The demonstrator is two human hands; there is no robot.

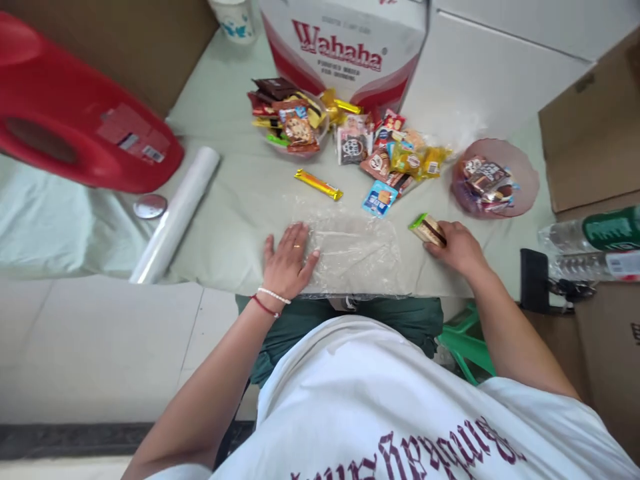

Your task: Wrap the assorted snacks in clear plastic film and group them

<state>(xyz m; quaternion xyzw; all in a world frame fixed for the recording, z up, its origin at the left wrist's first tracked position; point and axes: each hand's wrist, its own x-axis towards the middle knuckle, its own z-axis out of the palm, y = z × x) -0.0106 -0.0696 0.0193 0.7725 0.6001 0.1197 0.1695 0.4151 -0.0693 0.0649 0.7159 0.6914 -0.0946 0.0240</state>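
Note:
My left hand (289, 264) lies flat on the table, fingers spread, at the left edge of a clear plastic sheet or bag (357, 250). Over on the right, my right hand (461, 248) is closed round a wrapped snack (428, 229) with a green end and a brown stripe. Beyond the plastic lies a yellow snack stick (319, 185) by itself. A blue snack packet (380, 199) sits at the front of a loose pile of packaged snacks (407, 159).
Two plastic bowls, left (324, 127) and right (525, 180), hold packaged snacks. A Wahaha box (345, 50) stands behind. A white plastic roll (176, 215), a red jug (90, 113) and a round lid (150, 207) are at left; bottles (590, 230) lie at right.

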